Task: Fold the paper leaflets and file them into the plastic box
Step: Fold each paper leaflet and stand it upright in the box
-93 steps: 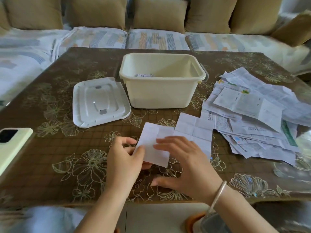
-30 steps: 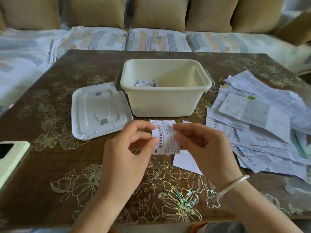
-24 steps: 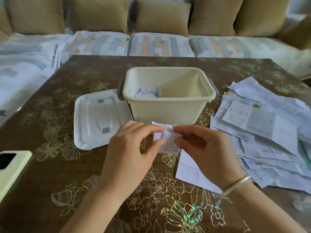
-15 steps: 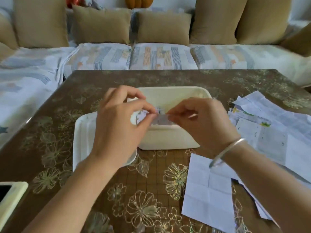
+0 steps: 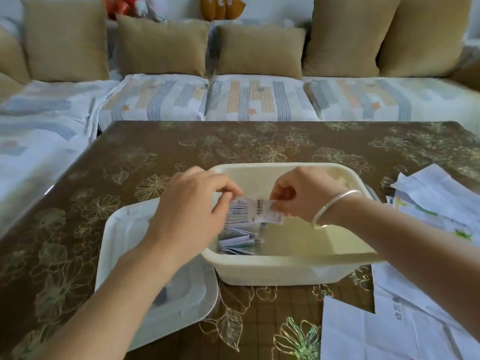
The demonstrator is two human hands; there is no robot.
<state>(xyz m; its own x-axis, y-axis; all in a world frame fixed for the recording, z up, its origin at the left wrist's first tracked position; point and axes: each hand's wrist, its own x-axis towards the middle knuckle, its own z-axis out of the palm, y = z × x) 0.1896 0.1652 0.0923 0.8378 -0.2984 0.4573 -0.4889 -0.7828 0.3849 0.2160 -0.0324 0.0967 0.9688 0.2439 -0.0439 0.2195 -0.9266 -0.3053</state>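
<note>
Both hands are over the open box (image 5: pixel 285 266): the left hand (image 5: pixel 192 216) and right hand (image 5: pixel 304 196) pinch a folded leaflet (image 5: pixel 265 211) above a row of folded leaflets (image 5: pixel 239 240) standing at the box's left end. The lid (image 5: pixel 179 302) lies flat just left of the box (partly under the left forearm). Loose sheets (image 5: pixel 389 331) are spread on the table (image 5: pixel 155 152) to the right.

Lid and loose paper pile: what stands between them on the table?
The box stands between the lid and the paper pile, as the head view shows.
</note>
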